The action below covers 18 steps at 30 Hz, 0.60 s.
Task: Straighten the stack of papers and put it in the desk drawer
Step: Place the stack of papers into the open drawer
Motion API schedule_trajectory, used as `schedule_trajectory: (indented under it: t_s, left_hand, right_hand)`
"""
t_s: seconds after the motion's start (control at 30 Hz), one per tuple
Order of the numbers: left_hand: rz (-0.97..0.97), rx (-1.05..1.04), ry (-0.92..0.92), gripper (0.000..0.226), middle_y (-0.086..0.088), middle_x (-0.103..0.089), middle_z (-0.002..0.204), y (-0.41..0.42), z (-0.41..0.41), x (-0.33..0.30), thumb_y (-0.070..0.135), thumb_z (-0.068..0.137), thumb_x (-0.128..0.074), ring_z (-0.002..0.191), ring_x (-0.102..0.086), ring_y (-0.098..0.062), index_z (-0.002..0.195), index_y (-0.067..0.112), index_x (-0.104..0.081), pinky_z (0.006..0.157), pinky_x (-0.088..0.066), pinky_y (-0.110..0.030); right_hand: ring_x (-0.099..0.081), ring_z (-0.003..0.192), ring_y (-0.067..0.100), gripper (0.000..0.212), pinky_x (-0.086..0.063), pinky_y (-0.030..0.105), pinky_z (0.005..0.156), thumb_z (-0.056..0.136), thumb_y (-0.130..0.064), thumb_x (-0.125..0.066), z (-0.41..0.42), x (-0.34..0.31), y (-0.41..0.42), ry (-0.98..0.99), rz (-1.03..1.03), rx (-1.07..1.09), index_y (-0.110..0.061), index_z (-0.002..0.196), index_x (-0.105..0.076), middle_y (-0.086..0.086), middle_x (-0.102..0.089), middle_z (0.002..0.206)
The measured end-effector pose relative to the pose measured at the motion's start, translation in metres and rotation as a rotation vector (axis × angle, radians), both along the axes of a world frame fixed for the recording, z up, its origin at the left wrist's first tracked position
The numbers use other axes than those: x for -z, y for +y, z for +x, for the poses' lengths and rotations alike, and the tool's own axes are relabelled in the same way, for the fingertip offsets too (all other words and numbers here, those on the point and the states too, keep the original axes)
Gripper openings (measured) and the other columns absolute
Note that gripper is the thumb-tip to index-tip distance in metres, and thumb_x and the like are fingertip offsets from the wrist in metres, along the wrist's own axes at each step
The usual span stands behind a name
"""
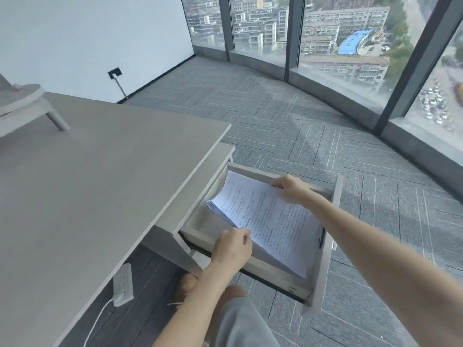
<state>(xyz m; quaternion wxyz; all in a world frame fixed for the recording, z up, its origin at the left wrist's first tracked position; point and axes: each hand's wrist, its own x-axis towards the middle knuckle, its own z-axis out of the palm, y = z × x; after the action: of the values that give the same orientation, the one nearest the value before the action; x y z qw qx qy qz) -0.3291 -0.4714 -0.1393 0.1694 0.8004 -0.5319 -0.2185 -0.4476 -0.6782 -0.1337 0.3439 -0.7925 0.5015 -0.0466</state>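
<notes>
A stack of papers point(268, 219) is held over the open drawer point(323, 261), which is pulled out from under the bench point(100, 184). The near edge of the stack is pinched by the left hand point(231, 246), with the fingers closed on the paper. The far edge is gripped by the right hand point(290, 187), just beside the drawer's far wall. Between the hands the printed sheets sag, and their far-left corner curls upward. The stack lies partly inside the drawer, tilted. Left of the left hand, a white power strip point(122, 284) hangs at the bench's edge.
</notes>
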Motion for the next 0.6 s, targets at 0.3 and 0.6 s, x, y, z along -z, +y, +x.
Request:
schedule_trajectory:
  t_s: [0.3, 0.6]
  left_hand:
    - [0.321, 0.137, -0.151, 0.034, -0.008, -0.065, 0.088, -0.021, 0.009, 0.027, 0.031, 0.098, -0.038, 0.094, -0.063, -0.034, 0.080, 0.013, -0.061, 0.085, -0.049, -0.042]
    - [0.597, 0.241, -0.273, 0.046, -0.011, -0.061, 0.134, -0.039, 0.006, 0.024, 0.032, 0.099, -0.033, 0.118, -0.059, -0.031, 0.133, 0.012, -0.059, 0.096, -0.044, -0.039]
  right_hand:
    - [-0.060, 0.115, 0.031, 0.057, -0.049, 0.035, 0.084, 0.080, 0.013, -0.038, 0.011, 0.041, -0.011, 0.105, -0.083, -0.080, -0.012, 0.123, -0.065, 0.013, -0.067, 0.124]
    - [-0.062, 0.113, 0.036, 0.041, -0.055, 0.044, 0.086, 0.082, 0.000, -0.046, 0.011, 0.059, -0.009, 0.260, -0.185, -0.104, -0.010, 0.117, -0.064, 0.013, -0.067, 0.116]
